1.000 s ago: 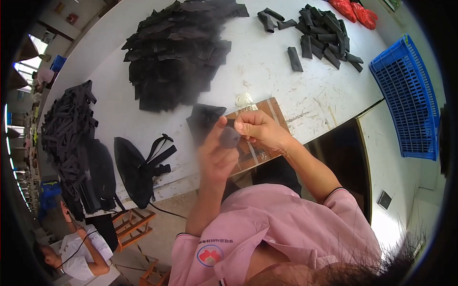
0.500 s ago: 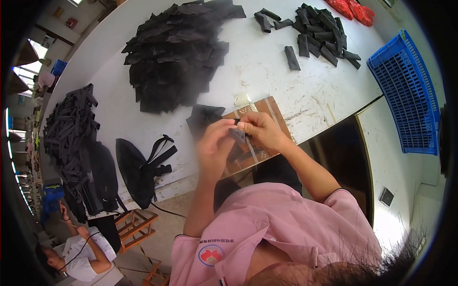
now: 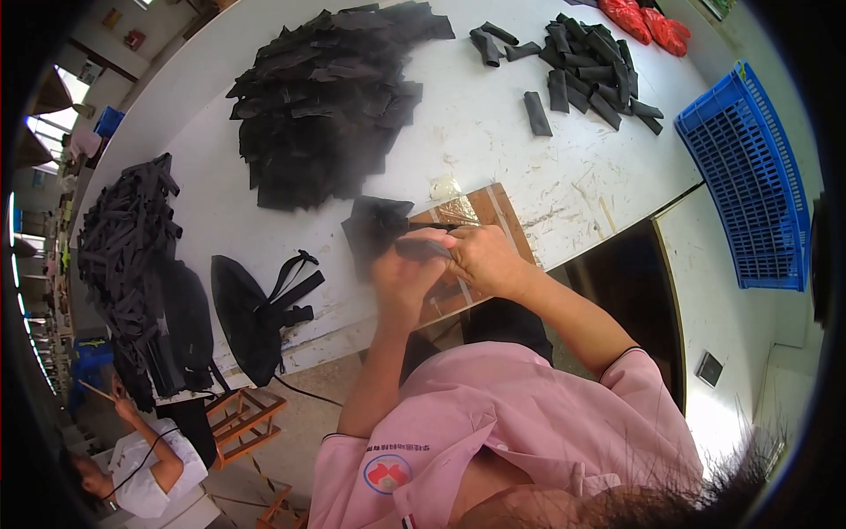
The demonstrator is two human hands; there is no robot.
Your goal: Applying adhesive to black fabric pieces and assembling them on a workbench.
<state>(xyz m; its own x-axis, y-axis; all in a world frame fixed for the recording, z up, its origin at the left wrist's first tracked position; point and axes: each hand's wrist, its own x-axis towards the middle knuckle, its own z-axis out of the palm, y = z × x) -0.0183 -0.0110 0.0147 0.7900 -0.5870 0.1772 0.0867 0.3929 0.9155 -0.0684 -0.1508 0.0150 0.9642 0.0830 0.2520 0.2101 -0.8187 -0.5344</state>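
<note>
Both your hands, left hand (image 3: 401, 278) and right hand (image 3: 480, 260), pinch one black strip (image 3: 423, 249) above the wooden board (image 3: 493, 212); keep rolling it tight.

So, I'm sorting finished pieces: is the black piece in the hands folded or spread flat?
Folded, apparently: the black piece shows as a narrow band pinched between left hand and right hand.

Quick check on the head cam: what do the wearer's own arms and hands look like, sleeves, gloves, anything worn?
Both hands, left hand and right hand, are bare: no gloves, and no rings or watch that I can make out. The forearms are bare too. Short pink sleeves with dark edging end above the elbows; they belong to a pink shirt with a round red and white chest badge.
</note>
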